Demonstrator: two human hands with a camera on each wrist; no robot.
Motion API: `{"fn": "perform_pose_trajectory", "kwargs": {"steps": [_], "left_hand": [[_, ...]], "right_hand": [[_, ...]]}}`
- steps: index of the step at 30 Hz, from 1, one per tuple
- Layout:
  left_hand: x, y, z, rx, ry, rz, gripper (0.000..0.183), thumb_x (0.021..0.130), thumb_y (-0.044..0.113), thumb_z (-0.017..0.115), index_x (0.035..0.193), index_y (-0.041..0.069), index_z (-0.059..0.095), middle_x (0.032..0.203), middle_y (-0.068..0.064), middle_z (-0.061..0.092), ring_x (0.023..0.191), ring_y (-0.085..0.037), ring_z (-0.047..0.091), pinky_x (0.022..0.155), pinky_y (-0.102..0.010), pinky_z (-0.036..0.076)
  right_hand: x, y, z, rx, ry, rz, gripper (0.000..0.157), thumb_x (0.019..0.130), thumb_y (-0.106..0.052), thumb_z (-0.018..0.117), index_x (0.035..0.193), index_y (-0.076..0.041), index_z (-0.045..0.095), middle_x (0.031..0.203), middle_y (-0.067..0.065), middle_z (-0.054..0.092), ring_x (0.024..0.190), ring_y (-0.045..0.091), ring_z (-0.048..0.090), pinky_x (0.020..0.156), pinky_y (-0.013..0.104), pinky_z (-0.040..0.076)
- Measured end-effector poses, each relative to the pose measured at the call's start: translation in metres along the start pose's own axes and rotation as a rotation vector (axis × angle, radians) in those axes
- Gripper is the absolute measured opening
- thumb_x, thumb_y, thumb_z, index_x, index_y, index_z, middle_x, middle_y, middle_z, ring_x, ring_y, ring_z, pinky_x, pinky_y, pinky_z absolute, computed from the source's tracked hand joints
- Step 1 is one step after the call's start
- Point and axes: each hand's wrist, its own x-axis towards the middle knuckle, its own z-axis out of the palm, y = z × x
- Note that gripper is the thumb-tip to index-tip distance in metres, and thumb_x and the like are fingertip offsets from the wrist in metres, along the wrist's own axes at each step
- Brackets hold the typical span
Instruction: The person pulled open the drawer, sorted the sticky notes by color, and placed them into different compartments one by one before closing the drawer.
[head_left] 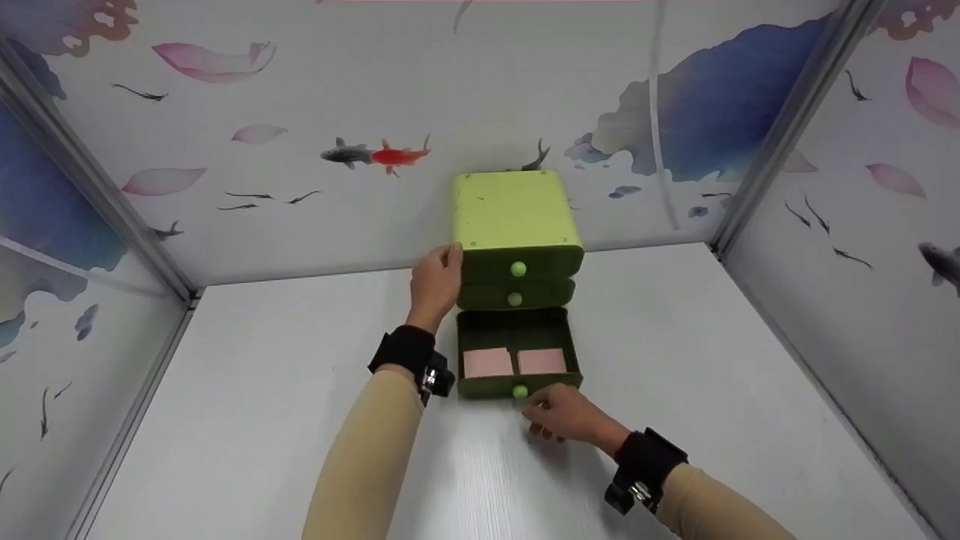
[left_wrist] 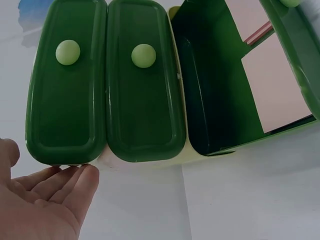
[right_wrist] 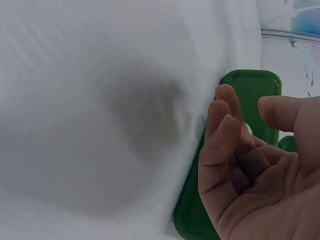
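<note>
A small yellow-green drawer cabinet [head_left: 514, 210] with dark green drawer fronts stands against the back wall. Its bottom drawer [head_left: 491, 388] is pulled out, while the top drawer [left_wrist: 67, 107] and middle drawer [left_wrist: 145, 107] are closed. Two stacks of pink paper, a left stack [head_left: 487, 363] and a right stack [head_left: 541, 361], lie side by side in the bottom drawer. My left hand [head_left: 436, 281] touches the cabinet's upper left side with extended fingers. Just in front of the bottom drawer's round knob [head_left: 520, 391], my right hand [head_left: 568, 414] hovers with loosely bent fingers, thumb apart, holding nothing.
The cabinet stands on a white table [head_left: 247, 420]. Behind it rises a wall [head_left: 360, 82] printed with fish and petals, and similar panels flank both sides, joined by metal corner posts [head_left: 795, 127].
</note>
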Motion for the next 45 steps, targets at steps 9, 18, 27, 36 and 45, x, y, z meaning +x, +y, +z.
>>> {"fn": "perform_pose_trajectory", "kwargs": {"steps": [9,18,27,36,45], "left_hand": [[0.004,-0.005,0.0,0.007,-0.007,-0.033,0.055,0.104,0.049,0.036,0.138,0.009,0.055,0.134,-0.008,0.06,0.124,-0.024,0.056,0.104,-0.04,0.046],[0.007,-0.007,0.0,0.001,0.004,-0.048,0.059,0.102,0.052,0.037,0.139,0.008,0.053,0.136,-0.01,0.059,0.125,-0.026,0.055,0.106,-0.041,0.045],[0.009,-0.007,0.0,-0.03,-0.03,-0.081,0.064,0.102,0.054,0.035,0.145,0.008,0.046,0.142,-0.011,0.054,0.131,-0.026,0.051,0.108,-0.041,0.043],[0.009,-0.007,0.003,-0.06,-0.026,-0.063,0.061,0.101,0.054,0.038,0.142,0.009,0.05,0.139,-0.01,0.057,0.127,-0.026,0.054,0.105,-0.041,0.046],[0.009,-0.005,0.005,-0.085,-0.041,-0.06,0.061,0.102,0.053,0.039,0.144,0.01,0.047,0.139,-0.01,0.057,0.128,-0.025,0.054,0.106,-0.04,0.046]], "right_hand": [[0.018,0.008,0.02,0.183,0.116,0.101,0.031,0.098,-0.026,0.058,0.087,0.0,0.071,0.073,0.007,0.067,0.061,0.014,0.057,0.053,0.026,0.048],[0.028,0.009,0.028,0.276,0.156,0.09,0.039,0.099,-0.03,0.057,0.077,0.0,0.069,0.065,0.004,0.066,0.056,0.012,0.054,0.052,0.025,0.047],[0.036,0.008,0.025,0.27,0.201,0.092,0.041,0.099,-0.03,0.056,0.074,0.0,0.067,0.061,0.004,0.062,0.052,0.012,0.05,0.048,0.024,0.041],[0.051,0.008,0.017,0.282,0.253,0.091,0.04,0.099,-0.029,0.056,0.068,-0.005,0.062,0.057,0.0,0.051,0.049,0.011,0.044,0.047,0.024,0.036],[0.071,0.009,0.012,0.264,0.326,0.095,0.039,0.1,-0.034,0.054,0.077,-0.006,0.065,0.059,0.0,0.053,0.049,0.012,0.044,0.048,0.025,0.037]]}}
